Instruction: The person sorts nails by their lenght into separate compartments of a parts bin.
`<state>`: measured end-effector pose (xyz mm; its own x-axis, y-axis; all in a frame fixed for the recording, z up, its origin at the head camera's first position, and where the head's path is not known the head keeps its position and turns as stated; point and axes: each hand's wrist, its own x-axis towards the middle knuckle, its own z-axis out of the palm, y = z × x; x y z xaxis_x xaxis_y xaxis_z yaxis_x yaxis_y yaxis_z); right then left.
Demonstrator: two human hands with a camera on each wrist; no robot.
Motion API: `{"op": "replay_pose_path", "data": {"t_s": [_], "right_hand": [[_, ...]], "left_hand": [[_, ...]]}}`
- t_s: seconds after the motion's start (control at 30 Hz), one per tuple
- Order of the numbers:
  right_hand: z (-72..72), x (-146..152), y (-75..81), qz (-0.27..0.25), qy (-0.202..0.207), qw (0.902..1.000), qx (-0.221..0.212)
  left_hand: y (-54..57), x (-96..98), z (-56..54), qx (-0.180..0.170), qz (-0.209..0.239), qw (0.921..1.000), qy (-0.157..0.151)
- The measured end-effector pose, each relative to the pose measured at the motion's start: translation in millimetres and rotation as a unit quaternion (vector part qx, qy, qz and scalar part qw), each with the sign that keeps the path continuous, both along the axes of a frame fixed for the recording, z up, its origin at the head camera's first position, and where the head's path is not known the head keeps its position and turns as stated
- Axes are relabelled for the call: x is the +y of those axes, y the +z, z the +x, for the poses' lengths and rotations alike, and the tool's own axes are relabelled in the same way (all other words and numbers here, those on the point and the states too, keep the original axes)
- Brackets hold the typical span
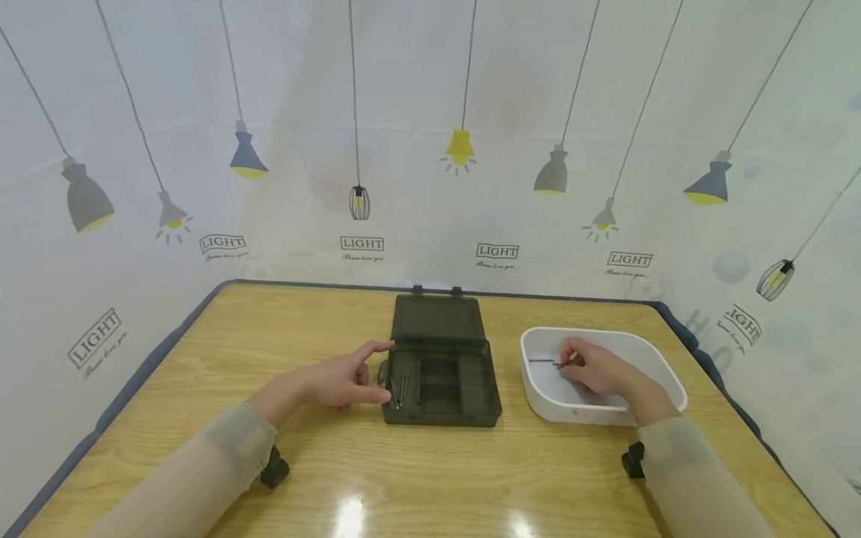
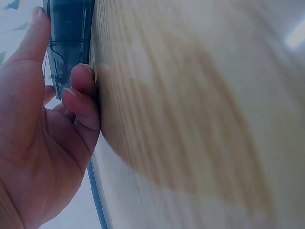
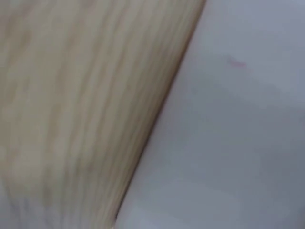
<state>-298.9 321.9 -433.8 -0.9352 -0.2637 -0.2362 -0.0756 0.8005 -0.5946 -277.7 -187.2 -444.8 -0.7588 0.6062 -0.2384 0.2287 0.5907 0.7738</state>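
The person's two hands are well apart. The right hand reaches into a white basin, thumb and finger pinching a thin dark pin; a second pin lies on the basin floor just beside it. The left hand grips nothing: its index finger and thumb are spread along the left side of a dark box, tips at its edge, while the other fingers bend loosely beneath. The box sits on the wooden bench between the hands, its lid swung back, with several thin pins in its left compartment. The right wrist view is blurred, showing bench and a pale surface.
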Motion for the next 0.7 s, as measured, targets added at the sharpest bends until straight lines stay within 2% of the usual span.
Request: {"op": "replay_pose_path", "data": {"t_s": [0.17,0.37,0.53,0.7], "right_hand": [[2.1,-1,6.9,-0.016,-0.006,0.9997,0.016],[2.8,-6,17.6,-0.045,-0.026,0.9971,0.055],[7.7,-18,26.3,-0.088,-0.035,0.9922,0.082],[17.4,-36,33.9,-0.134,-0.022,0.9849,0.107]], "left_hand": [[-2.4,-0.3,-1.2,0.002,-0.003,1.0,0.0],[-1.3,-0.3,-1.3,0.002,-0.003,1.0,0.002],[-0.9,-0.7,-1.3,0.002,-0.003,1.0,0.002],[-1.7,-0.5,-0.6,0.001,-0.003,1.0,0.002]]}}
